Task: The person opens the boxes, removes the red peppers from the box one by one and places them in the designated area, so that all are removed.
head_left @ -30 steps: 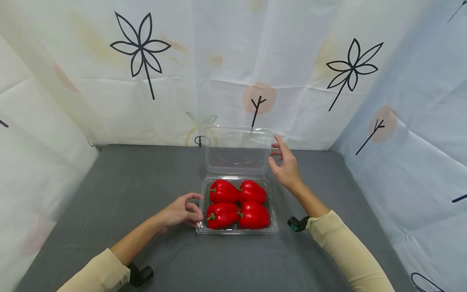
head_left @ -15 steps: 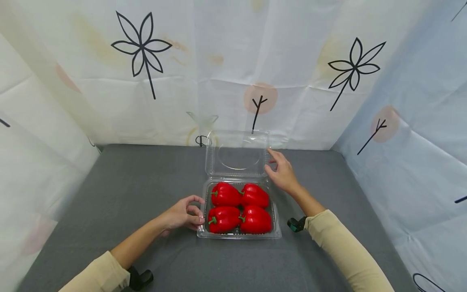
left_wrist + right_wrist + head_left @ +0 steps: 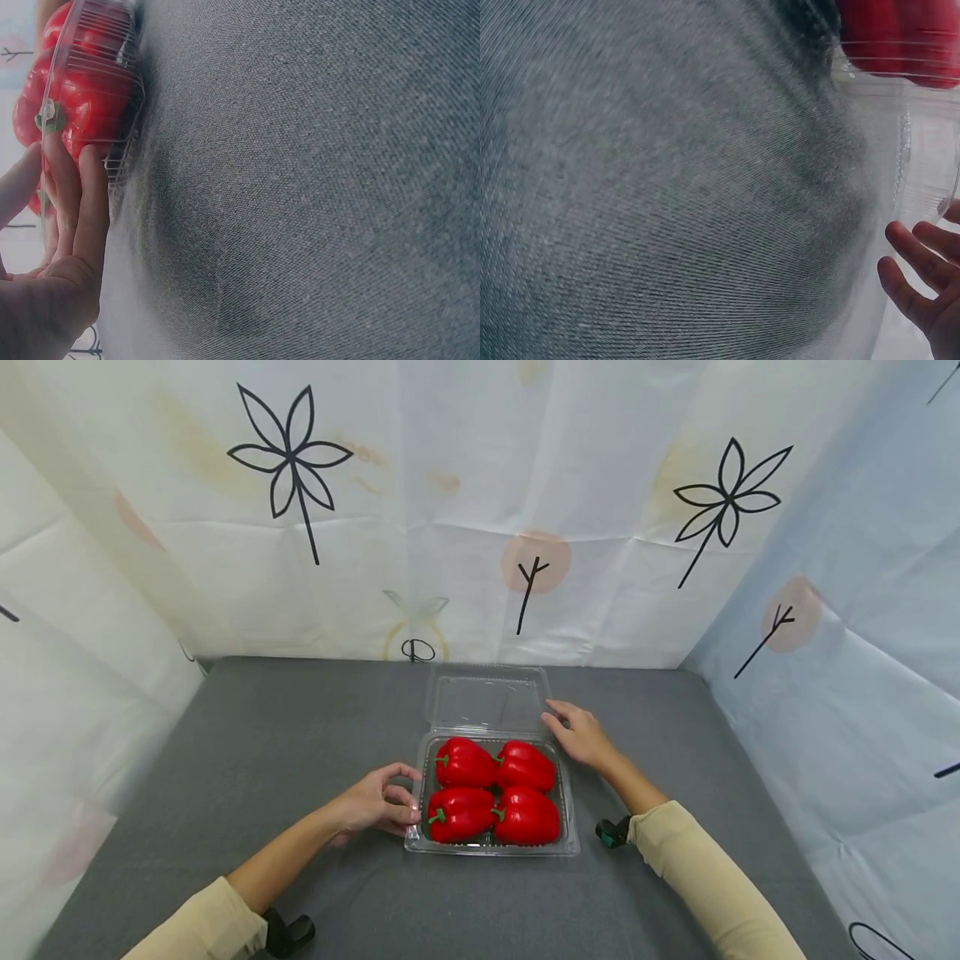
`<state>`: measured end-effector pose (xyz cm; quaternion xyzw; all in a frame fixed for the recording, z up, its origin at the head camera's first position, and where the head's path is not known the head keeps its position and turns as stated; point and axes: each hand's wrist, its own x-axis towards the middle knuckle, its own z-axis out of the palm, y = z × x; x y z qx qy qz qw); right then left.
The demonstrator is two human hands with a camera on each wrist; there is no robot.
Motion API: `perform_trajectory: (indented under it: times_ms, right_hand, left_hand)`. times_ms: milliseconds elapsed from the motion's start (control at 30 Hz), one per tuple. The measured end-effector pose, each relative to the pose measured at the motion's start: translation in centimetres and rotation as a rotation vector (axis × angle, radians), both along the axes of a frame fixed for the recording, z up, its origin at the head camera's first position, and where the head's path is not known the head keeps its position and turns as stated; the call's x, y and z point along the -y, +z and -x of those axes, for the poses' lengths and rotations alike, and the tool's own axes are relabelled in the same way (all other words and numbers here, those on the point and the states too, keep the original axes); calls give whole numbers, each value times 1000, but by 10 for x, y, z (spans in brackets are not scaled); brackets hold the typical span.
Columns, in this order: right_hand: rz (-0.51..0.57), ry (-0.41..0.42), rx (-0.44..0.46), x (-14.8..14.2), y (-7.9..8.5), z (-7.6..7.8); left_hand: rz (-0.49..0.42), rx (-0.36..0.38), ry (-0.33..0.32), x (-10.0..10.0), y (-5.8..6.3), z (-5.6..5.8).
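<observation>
A clear plastic clamshell container [image 3: 495, 850] sits on the cloth-covered table, holding several red bell peppers [image 3: 527, 816] with green stems. Its hinged lid [image 3: 487, 697] is folded back, away from the person. At the container's left rim my left hand [image 3: 378, 800] pinches the edge; in the left wrist view the rim runs between thumb and fingers [image 3: 91, 195]. My right hand [image 3: 585, 737] is at the right edge of the lid, its fingertips right at the plastic. In the right wrist view its fingers [image 3: 922, 259] are spread and nearly straight beside the lid.
The dark grey tabletop [image 3: 300, 718] reaches back to a white curtain [image 3: 465, 485] printed with leaves and trees. More curtain hangs at both sides. Each forearm wears a black strap mount near the sleeve [image 3: 712, 868].
The lid has swung back and down from nearly upright. My right hand has come down with it, toward the person. The left hand stays at the container's rim.
</observation>
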<state>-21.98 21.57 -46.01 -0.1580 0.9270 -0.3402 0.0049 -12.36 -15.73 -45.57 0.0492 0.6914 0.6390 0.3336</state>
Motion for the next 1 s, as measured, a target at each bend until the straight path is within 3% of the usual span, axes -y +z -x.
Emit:
perform_trajectory:
  times_ms: [500,767,1000]
  right_hand:
    - [-41,50,33,-4,1,-1]
    - [-27,82,-42,-8,18,-22]
    - [47,239,-6,-7,34,-47]
  left_hand:
    - [-23,25,-2,0,-3,0]
    - [-36,28,-11,0,-4,0]
    - [-21,22,14,0,-3,-2]
